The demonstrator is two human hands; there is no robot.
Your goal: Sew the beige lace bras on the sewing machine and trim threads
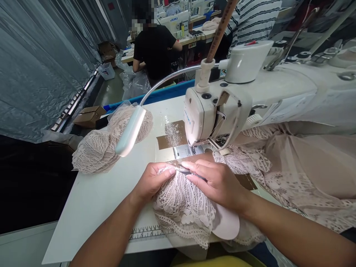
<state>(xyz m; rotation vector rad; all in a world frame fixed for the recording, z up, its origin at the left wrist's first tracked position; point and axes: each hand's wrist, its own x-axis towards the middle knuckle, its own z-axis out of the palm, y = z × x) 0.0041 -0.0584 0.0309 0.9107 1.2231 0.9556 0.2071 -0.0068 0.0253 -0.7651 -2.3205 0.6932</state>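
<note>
A pale pink lace piece (pixel 180 207) with a smooth padded cup (pixel 226 224) under it lies on the white table (pixel 97 196) in front of the sewing machine (pixel 211 111). My left hand (pixel 152 181) pinches the lace's upper edge, fingers closed on it. My right hand (pixel 214 181) lies over the lace, fingers pressed together on the same edge and on a thin dark tool (pixel 191 173). Both hands sit just short of the needle plate (pixel 183 151).
A heap of lace pieces (pixel 102 144) sits at the table's left under a gooseneck lamp (pixel 130 129). More lace and beige fabric (pixel 300 167) pile at the right. Brown tape patches (pixel 172 135) and a printed ruler (pixel 150 233) mark the table. Other people work behind.
</note>
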